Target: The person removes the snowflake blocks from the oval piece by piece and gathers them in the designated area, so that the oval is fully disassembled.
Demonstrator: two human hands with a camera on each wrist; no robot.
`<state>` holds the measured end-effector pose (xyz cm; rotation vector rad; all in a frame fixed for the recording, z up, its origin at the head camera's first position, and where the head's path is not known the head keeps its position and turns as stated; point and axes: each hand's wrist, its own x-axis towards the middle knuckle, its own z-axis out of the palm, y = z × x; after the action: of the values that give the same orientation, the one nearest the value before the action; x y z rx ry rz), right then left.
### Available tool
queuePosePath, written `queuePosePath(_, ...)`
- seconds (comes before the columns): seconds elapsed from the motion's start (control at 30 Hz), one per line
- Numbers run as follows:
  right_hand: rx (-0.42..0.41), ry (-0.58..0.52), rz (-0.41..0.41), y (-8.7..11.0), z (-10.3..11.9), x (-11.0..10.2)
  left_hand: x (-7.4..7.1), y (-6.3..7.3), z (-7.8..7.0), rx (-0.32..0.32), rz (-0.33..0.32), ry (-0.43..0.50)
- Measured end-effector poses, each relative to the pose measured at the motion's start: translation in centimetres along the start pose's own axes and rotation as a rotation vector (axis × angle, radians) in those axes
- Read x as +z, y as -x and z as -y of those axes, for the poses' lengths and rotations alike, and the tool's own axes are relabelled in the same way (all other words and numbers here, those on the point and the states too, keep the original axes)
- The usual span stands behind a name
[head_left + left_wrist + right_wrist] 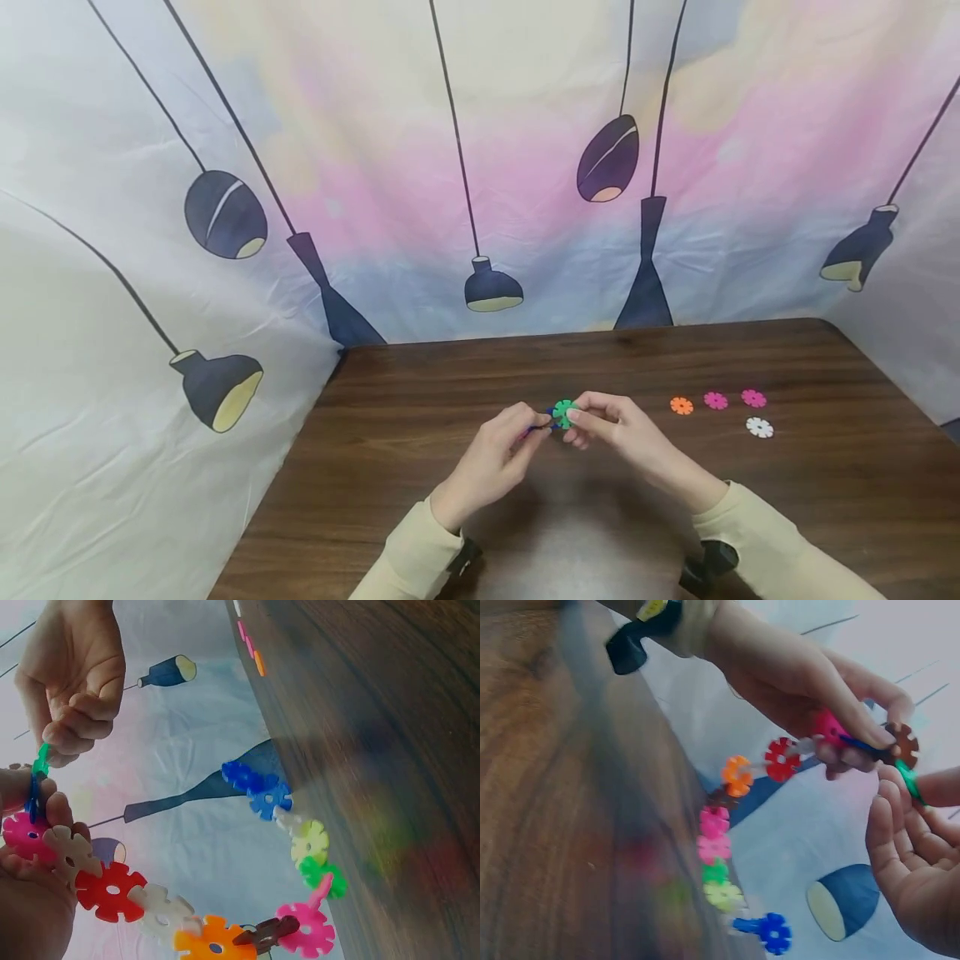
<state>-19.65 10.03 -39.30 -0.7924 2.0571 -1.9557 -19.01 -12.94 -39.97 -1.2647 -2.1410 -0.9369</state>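
Note:
My left hand [491, 454] pinches the upper end of a chain of notched, flower-shaped plastic discs. From it the chain hangs in a curve, with a red disc [97, 898], an orange disc [201, 946] and a blue disc [276, 801] among its links in the left wrist view. Between thumb and fingers my right hand [637, 437] holds a green notched disc [562, 407]. Fingertips of both hands are close together there. In the right wrist view, the green disc's edge meets a brown disc [909, 739] at the held end of the chain.
On the dark wooden table [420, 375] to the right lie loose discs: an orange one [681, 406], a pink one [716, 401], another pink one [753, 398] and a white one [760, 427]. A cloth printed with lamps [525, 225] hangs behind the table.

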Motion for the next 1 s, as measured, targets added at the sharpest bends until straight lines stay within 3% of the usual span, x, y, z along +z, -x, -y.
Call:
queuePosePath(0.1, 0.011, 0.009, 0.006, 0.2, 0.0, 0.0, -0.1, 0.1, 0.0, 0.017, 0.029, 0.000)
queuePosePath(0.3, -0.022, 0.233, 0.033, 0.8, 0.4, -0.9, -0.3, -0.2, -0.3, 0.050, 0.128, 0.034)
queuePosePath(0.4, -0.074, 0.250, -0.027, 1.0, 0.4, -0.5, -0.1, -0.3, -0.4, 0.054, 0.098, 0.022)
queuePosePath(0.57, -0.090, 0.094, -0.154, 1.5, 0.3, 1.4, 0.8, -0.2, -0.8, 0.040, -0.027, -0.054)
queuePosePath(0.7, -0.079, 0.041, -0.177, 1.7, 0.4, 2.1, 1.4, 0.2, -1.1, 0.030, -0.073, -0.084)
queuePosePath(0.9, -0.045, 0.244, -0.122, 2.0, 0.5, 1.3, 1.2, 0.5, -1.3, 0.045, 0.008, -0.091)
queuePosePath(1.0, -0.054, 0.290, -0.096, 2.3, 0.4, 1.1, 1.0, 0.6, -1.3, 0.046, 0.047, -0.055)
